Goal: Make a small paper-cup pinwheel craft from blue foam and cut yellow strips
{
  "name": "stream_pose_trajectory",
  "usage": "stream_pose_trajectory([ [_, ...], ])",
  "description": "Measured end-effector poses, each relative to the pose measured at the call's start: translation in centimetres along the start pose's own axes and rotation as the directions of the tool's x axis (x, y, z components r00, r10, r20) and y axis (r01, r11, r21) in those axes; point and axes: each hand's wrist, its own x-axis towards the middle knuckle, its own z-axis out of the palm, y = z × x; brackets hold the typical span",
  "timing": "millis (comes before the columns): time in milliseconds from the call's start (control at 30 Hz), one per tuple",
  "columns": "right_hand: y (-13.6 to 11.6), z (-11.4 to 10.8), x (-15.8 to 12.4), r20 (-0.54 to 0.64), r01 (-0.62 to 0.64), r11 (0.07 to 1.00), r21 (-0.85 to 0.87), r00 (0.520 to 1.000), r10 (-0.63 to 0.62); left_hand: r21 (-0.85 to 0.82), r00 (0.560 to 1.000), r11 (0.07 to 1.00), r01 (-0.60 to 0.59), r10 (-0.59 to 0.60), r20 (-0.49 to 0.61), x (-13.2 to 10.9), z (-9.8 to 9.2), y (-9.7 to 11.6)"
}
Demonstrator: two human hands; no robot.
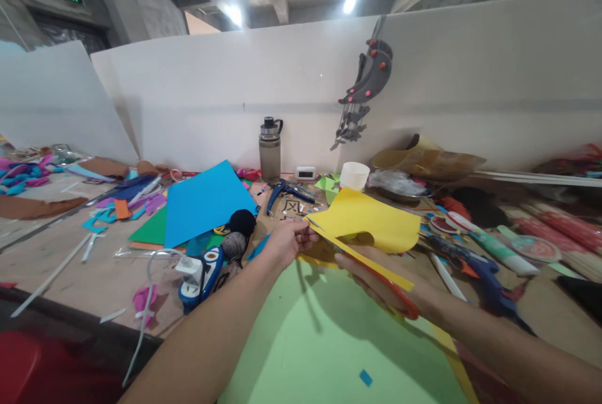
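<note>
My left hand [292,242] pinches the left corner of a yellow sheet [360,216], fingers closed on it. My right hand [371,275] is wrapped round the handles of orange-handled scissors [402,298], whose blades lie along the sheet and point toward my left hand. A narrow yellow strip slants down to the right over the scissors, and a curved notch shows in the sheet's lower edge. Below both hands lies a large light green sheet [301,341] with a small blue piece [365,377] on it.
Blue card [207,203], a power strip [202,278] with a white cable and yarn balls lie left. A bottle [269,150], a blue-handled tool [286,194] and white cups [354,175] stand or lie behind. A glue gun [484,272] and tubes lie right.
</note>
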Motion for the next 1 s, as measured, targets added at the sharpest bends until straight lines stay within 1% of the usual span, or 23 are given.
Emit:
stream_pose_trajectory([
  [100, 0.0, 0.1, 0.0, 0.057, -0.022, 1.0, -0.018, 0.998, 0.023, 0.0, 1.0, 1.0, 0.007, -0.007, -0.002, 0.0, 0.0, -0.1],
  [200, -0.2, 0.3, -0.1, 0.063, -0.063, 0.998, -0.02, 0.996, 0.064, -0.003, 1.0, 1.0, 0.009, -0.009, -0.01, 0.0, -0.1, -0.1],
  [300, -0.8, 0.4, -0.2, 0.06, -0.035, 0.997, -0.067, 0.997, 0.039, -0.002, 1.0, 1.0, 0.002, -0.002, -0.015, 0.2, -0.2, 0.0],
  [367, -1.0, 0.4, -0.1, 0.062, -0.042, 0.995, -0.088, 0.997, 0.048, -0.001, 1.0, 1.0, 0.0, 0.0, -0.019, 0.3, -0.4, 0.1],
  [433, -1.0, 0.5, 0.0, 0.084, -0.081, 0.995, -0.063, 0.993, 0.086, 0.004, 1.0, 1.0, 0.005, -0.005, -0.025, 0.3, -0.5, 0.1],
  [533, -0.8, 0.5, 0.3, 0.132, -0.122, 0.992, 0.038, 0.984, 0.116, 0.004, 1.0, 1.0, 0.003, -0.003, -0.022, 0.5, -0.6, -0.1],
  [600, -0.8, 0.6, 0.4, 0.129, -0.095, 0.993, 0.068, 0.988, 0.086, -0.004, 1.0, 1.0, -0.005, 0.005, -0.009, 0.6, -0.7, -0.2],
  [667, -0.8, 0.6, 0.4, 0.102, -0.035, 0.998, 0.059, 0.994, 0.029, -0.008, 1.0, 1.0, -0.007, 0.007, -0.003, 0.7, -0.8, -0.3],
  [733, -1.0, 0.7, 0.3, 0.084, -0.017, 0.998, 0.063, 0.996, 0.012, -0.01, 1.0, 1.0, -0.002, 0.002, 0.001, 0.8, -0.8, -0.3],
  [800, -1.1, 0.8, 0.3, 0.101, -0.055, 0.993, 0.102, 0.994, 0.045, -0.011, 1.0, 1.0, 0.004, -0.004, -0.013, 0.8, -0.8, -0.2],
  [900, -1.0, 0.9, 0.5, 0.166, -0.137, 0.977, 0.164, 0.98, 0.109, -0.002, 0.998, 1.0, 0.018, -0.018, -0.058, 0.7, -0.7, 0.0],
  [933, -0.8, 0.9, 0.5, 0.175, -0.138, 0.978, 0.156, 0.978, 0.111, 0.006, 0.997, 1.0, 0.023, -0.023, -0.07, 0.7, -0.7, 0.1],
  [1000, -0.6, 0.8, 0.6, 0.152, -0.088, 0.992, 0.093, 0.986, 0.073, 0.024, 0.997, 0.999, 0.027, -0.026, -0.073, 0.6, -0.7, 0.2],
])
